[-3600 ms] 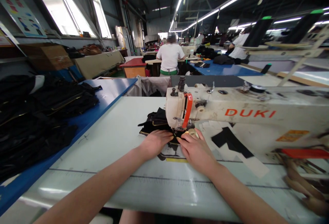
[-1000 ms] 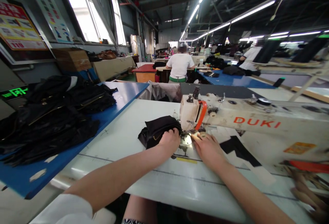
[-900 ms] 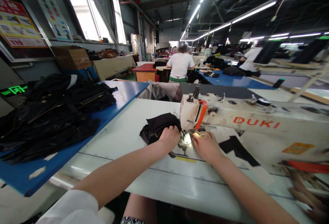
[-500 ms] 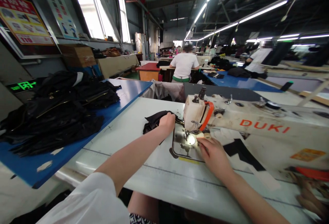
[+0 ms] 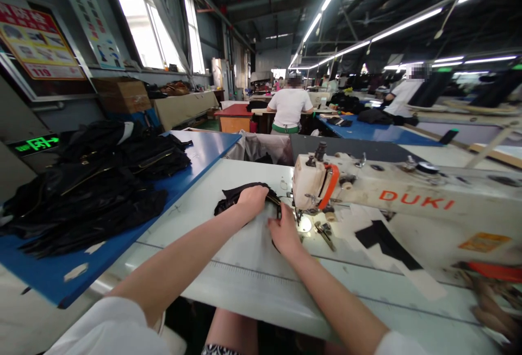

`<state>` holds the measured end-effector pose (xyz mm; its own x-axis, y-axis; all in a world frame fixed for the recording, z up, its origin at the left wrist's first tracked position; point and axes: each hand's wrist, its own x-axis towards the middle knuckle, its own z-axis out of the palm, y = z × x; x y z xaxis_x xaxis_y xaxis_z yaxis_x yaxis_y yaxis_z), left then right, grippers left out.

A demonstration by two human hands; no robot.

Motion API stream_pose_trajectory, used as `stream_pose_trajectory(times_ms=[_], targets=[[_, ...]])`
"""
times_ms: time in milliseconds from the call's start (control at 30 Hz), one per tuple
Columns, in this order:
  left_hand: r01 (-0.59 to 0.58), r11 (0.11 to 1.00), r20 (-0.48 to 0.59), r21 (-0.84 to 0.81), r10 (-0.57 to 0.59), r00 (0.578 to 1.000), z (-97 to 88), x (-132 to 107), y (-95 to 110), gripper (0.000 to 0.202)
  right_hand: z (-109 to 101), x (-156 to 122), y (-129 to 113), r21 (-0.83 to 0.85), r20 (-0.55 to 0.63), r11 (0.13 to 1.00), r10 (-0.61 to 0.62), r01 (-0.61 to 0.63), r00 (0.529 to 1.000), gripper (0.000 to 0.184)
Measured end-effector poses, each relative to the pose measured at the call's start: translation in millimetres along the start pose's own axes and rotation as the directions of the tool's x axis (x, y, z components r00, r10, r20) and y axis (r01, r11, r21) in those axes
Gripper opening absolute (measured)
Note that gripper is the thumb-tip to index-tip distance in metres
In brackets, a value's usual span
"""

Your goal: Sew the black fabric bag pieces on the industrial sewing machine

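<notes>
My left hand (image 5: 253, 200) is closed on a small black fabric piece (image 5: 229, 196) left of the sewing machine's needle. A gold-coloured zipper edge (image 5: 273, 198) runs from that piece toward my right hand (image 5: 285, 228). The right fingers are pinched at the end of this zipper edge, just left of the presser foot; the exact grip is partly hidden. The white sewing machine (image 5: 312, 181) has an orange lever, and its lamp lights the needle plate (image 5: 304, 223). Metal parts of a sewing guide (image 5: 324, 234) lie right of the needle.
A heap of black garments with gold zippers (image 5: 101, 181) covers much of the blue table (image 5: 216, 140) at left. Black and white scraps (image 5: 387, 243) lie under the machine arm. A person in a white shirt (image 5: 290, 106) sits ahead with their back turned; another (image 5: 408, 97) is farther right.
My right hand has moved left from beside the needle plate to the zipper edge, uncovering the metal guide. My left hand and the black piece have shifted slightly left, away from the needle.
</notes>
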<state>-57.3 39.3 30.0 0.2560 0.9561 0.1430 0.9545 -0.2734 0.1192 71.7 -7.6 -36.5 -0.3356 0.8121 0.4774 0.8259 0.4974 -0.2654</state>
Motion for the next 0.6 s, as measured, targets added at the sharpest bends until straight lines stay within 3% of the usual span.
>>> stream_pose_trajectory(times_ms=[133, 233, 333, 433, 500, 533, 567, 600], targets=[[0.015, 1.0, 0.0, 0.019, -0.015, 1.0, -8.7, -12.7, -26.3, 0.023, 3.6, 11.4, -4.5, 0.168, 0.013, 0.955, 0.244, -0.242, 0.97, 0.03], [0.08, 0.997, -0.006, 0.017, -0.08, 0.997, -22.2, -14.1, -53.7, 0.024, -2.9, 10.5, -8.3, 0.272, 0.061, 0.911, 0.304, -0.309, 0.951, 0.022], [0.112, 0.994, -0.003, -0.009, -0.112, 0.994, -47.1, -19.3, -82.7, 0.024, -8.8, 10.6, -10.6, 0.368, 0.11, 0.869, 0.313, -0.332, 0.943, 0.018], [0.068, 0.997, 0.01, -0.036, -0.068, 0.998, -70.7, -44.5, -100.8, 0.023, -15.4, 8.4, -16.9, 0.463, 0.119, 0.811, 0.342, -0.357, 0.932, 0.019], [0.029, 0.999, -0.02, -0.044, -0.03, 0.999, -73.5, -75.0, -101.2, 0.024, -23.4, 0.7, -28.5, 0.529, 0.135, 0.762, 0.36, -0.375, 0.923, 0.024], [0.006, 0.999, -0.046, -0.047, -0.008, 0.999, -69.8, -92.8, -97.6, 0.025, -29.0, -5.6, -36.9, 0.593, 0.191, 0.694, 0.371, -0.409, 0.909, 0.026], [-0.049, 0.997, -0.138, -0.059, 0.04, 0.99, -63.1, -111.0, -91.6, 0.025, -35.7, -13.1, -46.8, 0.655, 0.277, 0.603, 0.367, -0.454, 0.888, 0.028], [-0.101, 0.992, -0.235, -0.07, 0.082, 0.969, -54.3, -128.6, -83.5, 0.026, -43.1, -21.3, -57.7, 0.737, 0.482, 0.341, 0.341, -0.584, 0.807, 0.031]])
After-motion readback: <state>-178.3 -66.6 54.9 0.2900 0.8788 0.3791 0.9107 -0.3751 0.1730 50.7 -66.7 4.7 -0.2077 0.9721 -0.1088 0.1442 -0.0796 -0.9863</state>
